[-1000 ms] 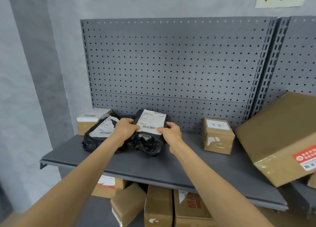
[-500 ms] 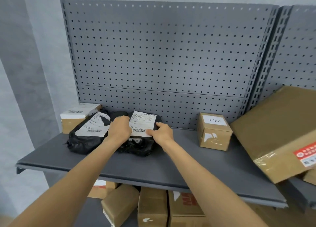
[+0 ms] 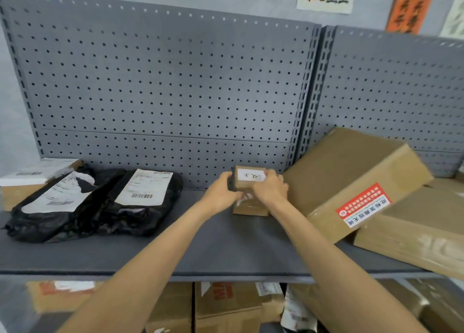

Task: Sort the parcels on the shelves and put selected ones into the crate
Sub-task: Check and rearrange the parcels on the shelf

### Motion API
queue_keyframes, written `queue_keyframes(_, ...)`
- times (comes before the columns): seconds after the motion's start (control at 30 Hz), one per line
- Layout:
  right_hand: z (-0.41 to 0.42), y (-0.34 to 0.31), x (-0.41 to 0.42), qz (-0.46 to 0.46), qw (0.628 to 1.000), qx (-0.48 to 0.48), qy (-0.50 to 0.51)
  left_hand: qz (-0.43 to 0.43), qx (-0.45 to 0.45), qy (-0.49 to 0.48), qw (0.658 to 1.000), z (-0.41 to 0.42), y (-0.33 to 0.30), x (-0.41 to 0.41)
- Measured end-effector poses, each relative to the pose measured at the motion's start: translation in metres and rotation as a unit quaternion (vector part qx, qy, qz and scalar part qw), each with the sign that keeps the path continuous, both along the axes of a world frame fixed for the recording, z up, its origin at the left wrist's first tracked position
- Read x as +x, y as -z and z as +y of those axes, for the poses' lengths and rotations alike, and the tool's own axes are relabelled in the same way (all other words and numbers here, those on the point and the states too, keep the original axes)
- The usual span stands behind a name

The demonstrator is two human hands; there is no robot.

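Note:
A small cardboard box point(image 3: 251, 179) with a white handwritten label sits on the grey shelf point(image 3: 213, 247), near the pegboard. My left hand point(image 3: 221, 192) grips its left side and my right hand point(image 3: 270, 189) grips its right side and front. Two black plastic mailer bags lie to the left, one point(image 3: 135, 207) with a barcode label beside another point(image 3: 55, 207). No crate is in view.
A white-topped box point(image 3: 27, 179) stands at the far left behind the bags. A large tilted cardboard box point(image 3: 351, 182) with a red sticker leans on another box point(image 3: 414, 232) at the right. More cartons point(image 3: 226, 305) fill the lower shelf.
Both hands let go of the black mailer bag and moved right to the small cardboard box. The view shifted right as well.

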State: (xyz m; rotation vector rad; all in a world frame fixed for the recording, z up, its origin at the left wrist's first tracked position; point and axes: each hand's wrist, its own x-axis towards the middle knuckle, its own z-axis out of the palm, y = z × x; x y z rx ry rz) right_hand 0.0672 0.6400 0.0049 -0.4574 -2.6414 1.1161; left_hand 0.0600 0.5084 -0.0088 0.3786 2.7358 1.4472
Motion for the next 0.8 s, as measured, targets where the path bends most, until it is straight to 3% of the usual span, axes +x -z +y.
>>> queue_keyframes(0.1,0.008,0.006,0.002,-0.007,0.994,-0.103,-0.021,-0.024,0.059,-0.004,0.998,0.019,0.011,-0.003)
queue_keyframes(0.33,0.017,0.004,0.010,0.071,0.987,-0.126,-0.073,0.017,0.112,-0.057,0.992,0.014,0.004,0.002)
queue_keyframes(0.5,0.022,-0.022,0.024,0.132,0.952,-0.208,-0.180,0.089,0.112,-0.105,0.984,-0.006,-0.032,0.010)
queue_keyframes(0.6,0.027,-0.034,0.023,0.118,0.938,-0.167,-0.280,0.093,0.132,-0.151,0.975,-0.016,-0.054,0.011)
queue_keyframes(0.7,0.028,-0.039,0.021,0.136,0.944,-0.091,-0.288,0.056,0.137,-0.150,0.977,-0.026,-0.068,0.012)
queue_keyframes(0.8,0.028,-0.042,0.023,0.164,0.935,-0.108,-0.296,0.017,0.135,-0.125,0.983,-0.033,-0.074,0.019)
